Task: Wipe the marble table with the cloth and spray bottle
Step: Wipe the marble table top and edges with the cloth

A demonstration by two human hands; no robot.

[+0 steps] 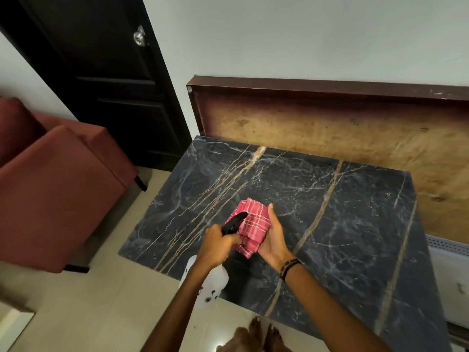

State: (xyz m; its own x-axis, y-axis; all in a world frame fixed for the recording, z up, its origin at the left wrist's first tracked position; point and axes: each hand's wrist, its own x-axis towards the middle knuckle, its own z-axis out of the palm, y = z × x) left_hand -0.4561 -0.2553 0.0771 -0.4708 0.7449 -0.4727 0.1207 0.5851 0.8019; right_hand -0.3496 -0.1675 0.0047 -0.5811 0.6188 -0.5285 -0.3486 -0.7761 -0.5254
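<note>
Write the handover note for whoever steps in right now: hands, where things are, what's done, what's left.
Left hand: closed around the spray bottle, black nozzle aimed at the cloth.
Right hand: palm up, holding the folded pink checked cloth above the marble table.
Done: both tools picked up, bottle lined up on the cloth. Whether the cloth is wet yet cannot be told.
Left: spray, then wipe the whole tabletop; no clear sign in this view that wiping has started.

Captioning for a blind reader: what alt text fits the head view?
Left hand aims a white spray bottle with black nozzle at a folded red checked cloth held in the right hand, above a dark gold-veined marble table.
</note>
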